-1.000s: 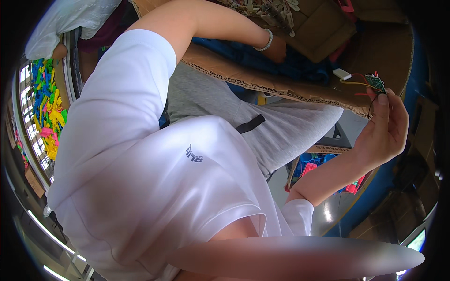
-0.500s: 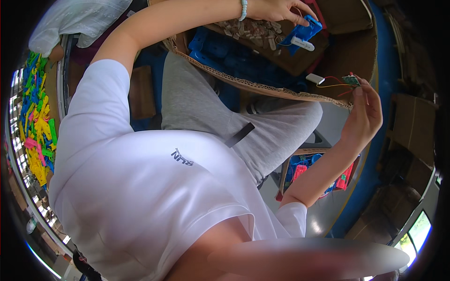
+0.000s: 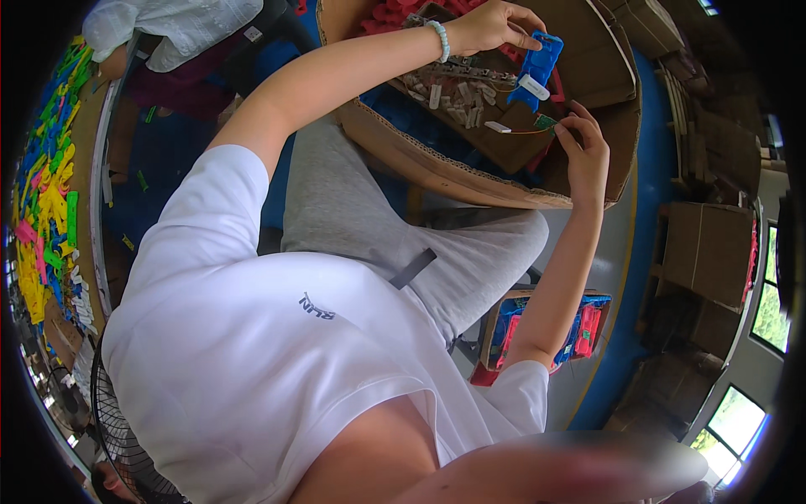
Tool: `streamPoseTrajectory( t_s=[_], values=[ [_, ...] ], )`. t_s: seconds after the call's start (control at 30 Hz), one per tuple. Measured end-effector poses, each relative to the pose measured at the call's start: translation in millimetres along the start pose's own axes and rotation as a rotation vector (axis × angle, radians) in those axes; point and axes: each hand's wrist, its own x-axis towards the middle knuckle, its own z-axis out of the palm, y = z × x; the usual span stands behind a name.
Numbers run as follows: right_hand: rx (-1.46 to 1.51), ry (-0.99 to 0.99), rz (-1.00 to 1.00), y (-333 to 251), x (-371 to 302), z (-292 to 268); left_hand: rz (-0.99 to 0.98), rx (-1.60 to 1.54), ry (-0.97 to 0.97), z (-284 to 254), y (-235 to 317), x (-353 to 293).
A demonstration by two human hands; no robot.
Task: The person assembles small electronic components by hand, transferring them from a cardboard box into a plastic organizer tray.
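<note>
In my left hand (image 3: 485, 29), closed by a thumb-and-finger pinch, is the upper end of a blue plastic shell (image 3: 542, 60). A white oblong piece (image 3: 534, 87) lies against the lower part of that shell, with a thin wire running off to its left. My right hand (image 3: 585, 158) pinches a small green circuit board (image 3: 546, 123) just below the shell. From the board an orange wire stretches left to a white rectangular piece (image 3: 497, 128) that hangs free. Both hands are over a large cardboard box (image 3: 470, 172), apart from each other.
Inside the box are many small white pieces (image 3: 457, 101), red plastic parts (image 3: 403, 15) and blue parts. A smaller box (image 3: 489, 336) with blue and red parts stands by my right forearm. Colourful plastic pieces (image 3: 54, 202) cover a table at the left. Cartons (image 3: 709, 252) are stacked at the right.
My right hand has come left and up with the circuit board, closer to the blue shell. The shell is turned more upright. The whole view has shifted, showing more of the box.
</note>
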Motion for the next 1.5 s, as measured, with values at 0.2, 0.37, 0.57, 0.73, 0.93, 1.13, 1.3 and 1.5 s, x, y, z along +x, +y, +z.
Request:
streamPoseTrajectory(
  t_s=[0.2,0.37,0.57,0.73,0.93,1.13,1.3,1.5],
  values=[
    [0.074,-0.026,0.035,12,10,20,0.054,0.062,0.002,15,0,-7],
    [0.465,0.14,0.032,16,24,37,0.095,0.081,-0.071,6,-15,-6],
    [0.28,-0.252,0.086,-10,8,47,0.157,0.402,0.341,0,-23,-9],
    [0.121,-0.13,-0.063,-31,39,39,0.193,-0.009,0.415,-20,-20,-5],
    [0.295,-0.218,0.092,-10,98,50,0.193,-0.222,0.446,-28,-7,-2],
    [0.461,-0.053,0.173,-18,124,76,0.061,-0.363,0.337,-27,1,-13],
    [0.565,-0.037,0.158,-16,137,87,0.167,-0.153,0.335,-30,-9,-13],
    [0.56,-0.061,0.124,-12,144,88,0.149,-0.076,0.402,-30,-10,-12]
  ],
)
